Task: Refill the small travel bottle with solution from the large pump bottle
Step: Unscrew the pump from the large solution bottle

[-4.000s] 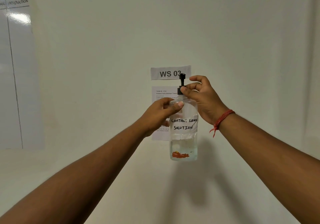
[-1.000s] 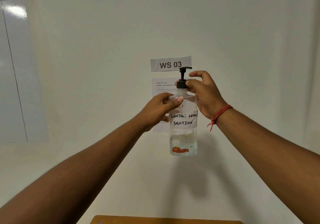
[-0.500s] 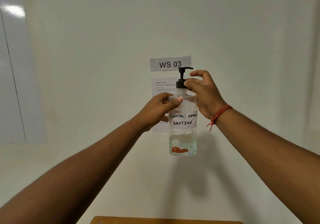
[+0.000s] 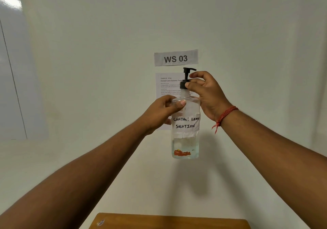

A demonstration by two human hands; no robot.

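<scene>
The large clear pump bottle (image 4: 185, 136), taped with a label reading "CONTACT LENS SOLUTION", is held upright in the air in front of the wall. A little liquid sits in its lower part. My left hand (image 4: 162, 112) grips the bottle's shoulder from the left. My right hand (image 4: 206, 94) pinches the black collar of the pump head (image 4: 186, 77), which stands raised above the neck with its nozzle pointing right. The small travel bottle is not in view.
A "WS 03" sign (image 4: 176, 58) and a printed task sheet (image 4: 167, 85) hang on the white wall behind the bottle. A wooden table edge (image 4: 168, 221) shows at the bottom. A whiteboard (image 4: 10, 66) is at the far left.
The pump nozzle has turned from facing me to pointing right, and the black collar now sits higher off the neck. Both hands keep their hold; the view tilted down, showing the table.
</scene>
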